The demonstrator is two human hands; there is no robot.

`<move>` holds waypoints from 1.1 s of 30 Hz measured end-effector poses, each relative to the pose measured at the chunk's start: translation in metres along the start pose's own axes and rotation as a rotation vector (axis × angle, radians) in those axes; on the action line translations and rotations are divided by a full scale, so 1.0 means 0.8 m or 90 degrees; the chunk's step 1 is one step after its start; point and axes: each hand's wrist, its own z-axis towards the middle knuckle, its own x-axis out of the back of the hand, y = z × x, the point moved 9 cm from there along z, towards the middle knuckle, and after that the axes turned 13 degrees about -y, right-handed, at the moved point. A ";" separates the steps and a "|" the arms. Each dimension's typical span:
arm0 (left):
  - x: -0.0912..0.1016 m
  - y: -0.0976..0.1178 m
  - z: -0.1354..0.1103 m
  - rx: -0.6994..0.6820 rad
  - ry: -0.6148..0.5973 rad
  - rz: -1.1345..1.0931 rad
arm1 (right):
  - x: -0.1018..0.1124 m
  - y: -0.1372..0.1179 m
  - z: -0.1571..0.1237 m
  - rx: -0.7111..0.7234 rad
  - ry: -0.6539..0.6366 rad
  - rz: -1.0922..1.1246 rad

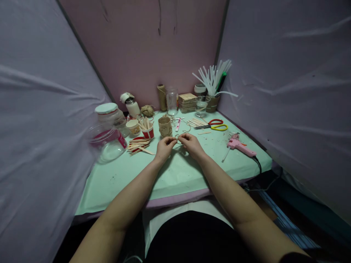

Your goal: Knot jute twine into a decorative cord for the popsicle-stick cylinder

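Both my hands meet over the middle of the green table [175,175]. My left hand [164,146] is closed in a pinch, and my right hand [192,144] is closed in a pinch too. Between their fingertips runs a thin piece of twine [177,140], small and hard to make out. Just beyond the hands stands a cup wrapped in twine [165,126]. A loose loop of twine [186,130] lies on the table behind my right hand.
Wooden sticks [138,145] and a red cup of sticks [148,129] lie left. Plastic jars [109,140] stand at the far left. Red and yellow scissors [215,125] and a pink glue gun [240,145] lie right. A glass jar [172,100], twine ball [147,110] and white straws [214,78] line the back.
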 end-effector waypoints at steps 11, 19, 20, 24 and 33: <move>-0.007 0.002 0.000 0.010 -0.054 0.130 | 0.014 -0.019 0.000 0.121 0.066 -0.191; -0.027 0.003 -0.007 0.033 -0.134 0.084 | 0.065 0.002 -0.006 0.011 0.231 -0.003; -0.027 0.002 -0.007 0.039 -0.132 0.064 | 0.063 0.005 -0.005 -0.004 0.211 0.018; -0.019 -0.003 -0.007 0.068 -0.104 -0.029 | 0.032 0.011 0.001 -0.064 0.062 0.053; -0.018 -0.017 -0.003 0.112 -0.088 -0.173 | 0.005 0.009 0.000 -0.098 -0.034 0.164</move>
